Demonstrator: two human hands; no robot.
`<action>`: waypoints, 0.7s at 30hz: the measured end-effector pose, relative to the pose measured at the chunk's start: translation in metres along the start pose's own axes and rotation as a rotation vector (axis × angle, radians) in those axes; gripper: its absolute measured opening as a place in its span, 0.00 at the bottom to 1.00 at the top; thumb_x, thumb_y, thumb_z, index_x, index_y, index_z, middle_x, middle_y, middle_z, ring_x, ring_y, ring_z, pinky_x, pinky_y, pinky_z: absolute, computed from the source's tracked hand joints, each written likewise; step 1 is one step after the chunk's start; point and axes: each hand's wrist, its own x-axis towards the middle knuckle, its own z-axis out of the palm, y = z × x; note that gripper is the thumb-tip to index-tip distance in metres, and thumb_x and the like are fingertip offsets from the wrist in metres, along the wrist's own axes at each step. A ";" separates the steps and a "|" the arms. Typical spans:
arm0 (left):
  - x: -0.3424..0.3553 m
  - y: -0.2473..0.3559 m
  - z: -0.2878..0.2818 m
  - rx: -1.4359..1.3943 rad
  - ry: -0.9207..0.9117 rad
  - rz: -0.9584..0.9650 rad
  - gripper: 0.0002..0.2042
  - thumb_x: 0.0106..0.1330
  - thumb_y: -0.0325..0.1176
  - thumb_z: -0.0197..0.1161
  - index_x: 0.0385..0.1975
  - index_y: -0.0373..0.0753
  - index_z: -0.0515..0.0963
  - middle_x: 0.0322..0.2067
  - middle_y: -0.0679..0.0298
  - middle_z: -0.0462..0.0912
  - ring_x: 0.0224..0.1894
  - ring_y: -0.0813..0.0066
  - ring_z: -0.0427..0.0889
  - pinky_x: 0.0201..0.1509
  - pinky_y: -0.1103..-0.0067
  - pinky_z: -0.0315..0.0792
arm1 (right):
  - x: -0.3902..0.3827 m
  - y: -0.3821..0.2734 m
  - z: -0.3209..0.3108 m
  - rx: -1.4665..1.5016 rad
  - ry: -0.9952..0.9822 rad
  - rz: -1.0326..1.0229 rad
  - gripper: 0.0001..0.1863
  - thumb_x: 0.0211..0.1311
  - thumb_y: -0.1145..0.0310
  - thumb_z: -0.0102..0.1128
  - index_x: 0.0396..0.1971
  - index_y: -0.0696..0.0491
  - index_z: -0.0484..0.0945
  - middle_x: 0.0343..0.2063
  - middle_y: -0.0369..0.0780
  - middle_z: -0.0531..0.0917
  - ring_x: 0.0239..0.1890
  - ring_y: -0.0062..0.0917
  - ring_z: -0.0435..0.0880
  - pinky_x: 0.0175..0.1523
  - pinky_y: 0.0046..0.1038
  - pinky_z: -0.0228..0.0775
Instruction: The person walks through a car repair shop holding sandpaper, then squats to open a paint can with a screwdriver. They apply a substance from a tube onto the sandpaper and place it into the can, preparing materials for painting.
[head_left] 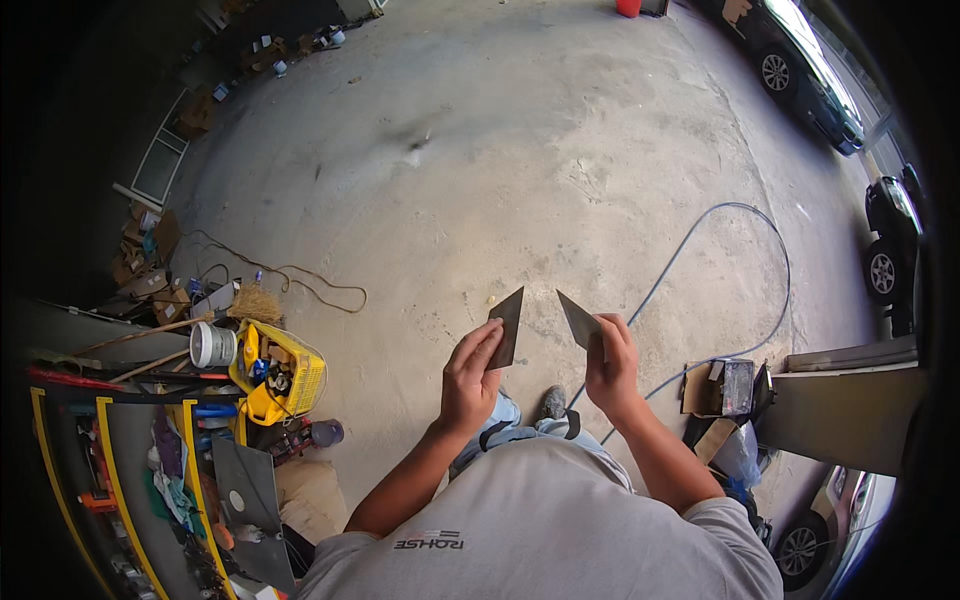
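My left hand (470,375) is closed on a thin dark metal plate (511,337), with fingers over its near part and the blade tilted upward. My right hand (614,370) grips a similar dark plate (576,318), angled toward the first one. The two plates are held apart in front of my body, above the concrete floor, their pointed upper corners close to each other. Whether either has a handle is hidden by my fingers.
A yellow crate (305,370) of tools, a white bucket (213,344) and shelving (190,460) stand at left. A blue-grey hose (785,260) loops at right, near boxes (705,390), a metal ledge (830,420) and parked cars (800,70). A cable (330,287) lies left.
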 end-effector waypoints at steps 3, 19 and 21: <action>0.072 -0.069 -0.017 0.088 -0.004 0.152 0.22 0.58 0.15 0.61 0.55 0.30 0.76 0.56 0.52 0.79 0.59 0.49 0.78 0.62 0.63 0.74 | 0.075 0.026 0.047 -0.026 -0.268 -0.490 0.19 0.48 0.85 0.55 0.43 0.59 0.80 0.35 0.45 0.81 0.36 0.42 0.79 0.41 0.36 0.74; 0.494 -0.425 -0.129 -0.261 -0.158 0.061 0.08 0.63 0.21 0.64 0.42 0.30 0.82 0.43 0.54 0.86 0.43 0.62 0.87 0.47 0.72 0.83 | 0.541 0.160 0.308 -0.498 -0.525 0.273 0.09 0.52 0.79 0.59 0.35 0.57 0.79 0.31 0.43 0.79 0.38 0.36 0.81 0.45 0.33 0.75; 0.564 -0.471 -0.129 -0.522 -0.063 -0.327 0.07 0.68 0.24 0.63 0.41 0.28 0.80 0.37 0.57 0.86 0.34 0.72 0.87 0.37 0.76 0.84 | 0.594 0.188 0.317 0.070 -0.435 0.539 0.09 0.60 0.79 0.58 0.40 0.59 0.81 0.31 0.38 0.83 0.37 0.26 0.82 0.47 0.28 0.75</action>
